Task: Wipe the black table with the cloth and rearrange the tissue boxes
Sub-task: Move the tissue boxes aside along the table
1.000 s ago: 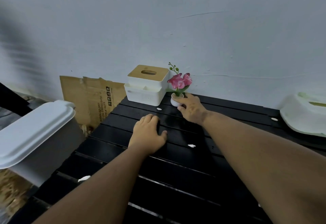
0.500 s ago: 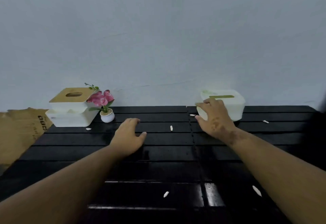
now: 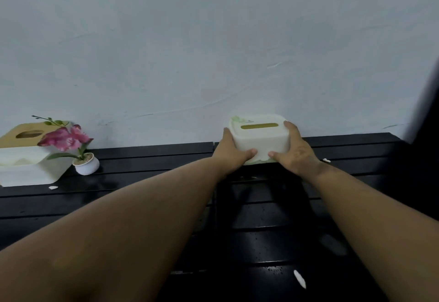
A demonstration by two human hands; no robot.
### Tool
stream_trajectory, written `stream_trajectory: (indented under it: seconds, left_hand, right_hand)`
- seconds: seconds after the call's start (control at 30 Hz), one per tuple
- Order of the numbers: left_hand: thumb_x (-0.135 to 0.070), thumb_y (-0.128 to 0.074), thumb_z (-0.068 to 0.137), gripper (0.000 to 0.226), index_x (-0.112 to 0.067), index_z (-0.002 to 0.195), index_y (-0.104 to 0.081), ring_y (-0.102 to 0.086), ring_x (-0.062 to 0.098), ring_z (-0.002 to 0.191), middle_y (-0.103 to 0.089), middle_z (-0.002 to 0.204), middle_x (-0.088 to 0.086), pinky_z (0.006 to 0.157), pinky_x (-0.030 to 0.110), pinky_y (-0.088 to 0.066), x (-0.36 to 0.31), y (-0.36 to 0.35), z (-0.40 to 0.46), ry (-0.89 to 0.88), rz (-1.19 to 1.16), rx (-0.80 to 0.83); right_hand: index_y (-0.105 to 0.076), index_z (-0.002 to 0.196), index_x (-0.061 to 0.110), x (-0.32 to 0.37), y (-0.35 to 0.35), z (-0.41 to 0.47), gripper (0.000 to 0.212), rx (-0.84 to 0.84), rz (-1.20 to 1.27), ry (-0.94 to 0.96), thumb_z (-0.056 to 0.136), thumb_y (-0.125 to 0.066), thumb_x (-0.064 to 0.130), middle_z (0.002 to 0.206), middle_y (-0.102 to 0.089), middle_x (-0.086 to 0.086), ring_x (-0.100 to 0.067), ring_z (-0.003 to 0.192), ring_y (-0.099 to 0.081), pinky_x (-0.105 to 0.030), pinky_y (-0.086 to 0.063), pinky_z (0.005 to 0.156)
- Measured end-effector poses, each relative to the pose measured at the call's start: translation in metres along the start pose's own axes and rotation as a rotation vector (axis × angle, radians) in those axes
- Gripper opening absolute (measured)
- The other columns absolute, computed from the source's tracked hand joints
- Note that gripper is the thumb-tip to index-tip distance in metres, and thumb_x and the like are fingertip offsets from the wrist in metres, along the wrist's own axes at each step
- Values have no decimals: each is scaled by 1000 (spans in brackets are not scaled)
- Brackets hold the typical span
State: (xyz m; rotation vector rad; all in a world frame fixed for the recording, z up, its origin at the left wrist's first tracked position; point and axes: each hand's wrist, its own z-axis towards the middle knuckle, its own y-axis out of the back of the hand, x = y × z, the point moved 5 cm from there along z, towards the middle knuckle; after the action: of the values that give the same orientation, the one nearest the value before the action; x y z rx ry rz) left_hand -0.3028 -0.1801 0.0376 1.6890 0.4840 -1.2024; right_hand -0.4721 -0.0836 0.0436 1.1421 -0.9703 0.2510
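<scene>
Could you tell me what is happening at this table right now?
A person grips a pale green tissue box with both hands, the left hand and right hand on its two sides, at the back of the black table by the wall. A second tissue box with a wooden lid stands far left beside a small potted flower. White scraps lie on the slats. No cloth is visible.

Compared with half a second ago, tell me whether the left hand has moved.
Yes. The left hand has left the black table near the flower pot and gone right, to grip the left end of the pale green tissue box.
</scene>
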Motion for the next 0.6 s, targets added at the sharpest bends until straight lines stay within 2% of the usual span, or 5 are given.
stream_trajectory:
  seconds: [0.13,0.3,0.47,0.6]
  left_hand:
    - [-36,-73,83,66,-25,135,-33,-55,18,103,-57,121,-3,85,31,-45,1,-4,2,-51,4,-65]
    - [-40,-74,81,62,-29,131,-38,-59,20,109,-61,119,-6,95,41,-51,3,12,-9,-87,-23,-57]
    - [-44,-75,76,65,-36,130,-40,-62,14,105,-61,118,-13,92,41,-54,7,69,-31,-141,-90,-82]
    - [-48,-79,73,76,-37,137,-39,-61,15,109,-61,123,-13,98,40,-51,26,133,-50,-132,-83,-107]
  right_hand:
    - [-21,150,28,0,-1,-1,93,-48,-4,-2,78,-79,21,139,-44,-15,-30,125,-45,-33,-34,107]
    - [-26,149,27,14,0,-16,94,-87,-7,18,75,-83,24,140,-47,-12,-28,125,-47,-27,-34,104]
    - [-30,148,27,63,-18,-35,94,-142,-9,116,72,-85,28,136,-51,-11,-28,119,-51,-31,-39,105]
    - [-34,145,29,112,-54,-49,91,-121,35,185,71,-86,29,130,-54,-9,-23,108,-54,-30,-45,101]
